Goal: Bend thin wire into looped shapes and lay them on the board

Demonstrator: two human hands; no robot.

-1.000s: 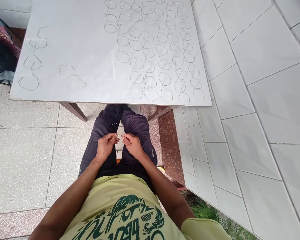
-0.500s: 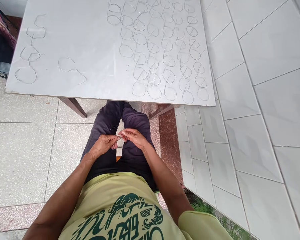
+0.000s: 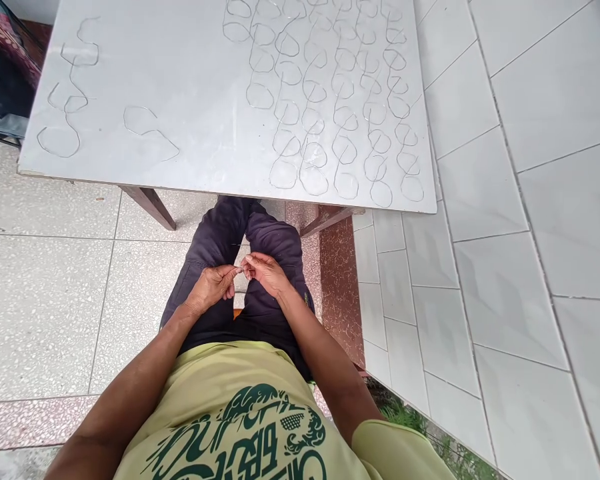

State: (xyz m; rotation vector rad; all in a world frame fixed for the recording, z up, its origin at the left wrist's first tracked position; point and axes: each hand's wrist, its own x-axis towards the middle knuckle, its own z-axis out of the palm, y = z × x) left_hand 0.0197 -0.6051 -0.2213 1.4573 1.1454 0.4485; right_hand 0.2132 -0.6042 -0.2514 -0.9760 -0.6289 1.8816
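Observation:
Over my lap, my left hand and my right hand meet fingertip to fingertip. Both are closed in a pinch on a thin wire, which shows only as a faint line above the fingers. Most of it is hidden or too fine to make out. Beyond my knees, a loose S-shaped bent wire lies on the white table. To its left are several hooked wires placed in a column. Many looped wires cover the right part of the tabletop in rows.
The table's front edge runs just past my knees, with wooden legs below it. A white tiled wall rises close on the right. Dark bags or cloth sit at the far left. Speckled floor tiles lie to my left.
My right hand's fingers have curled in closer to the left fingertips. The wire's curved end above the left hand has turned and shows less. The view has shifted slightly.

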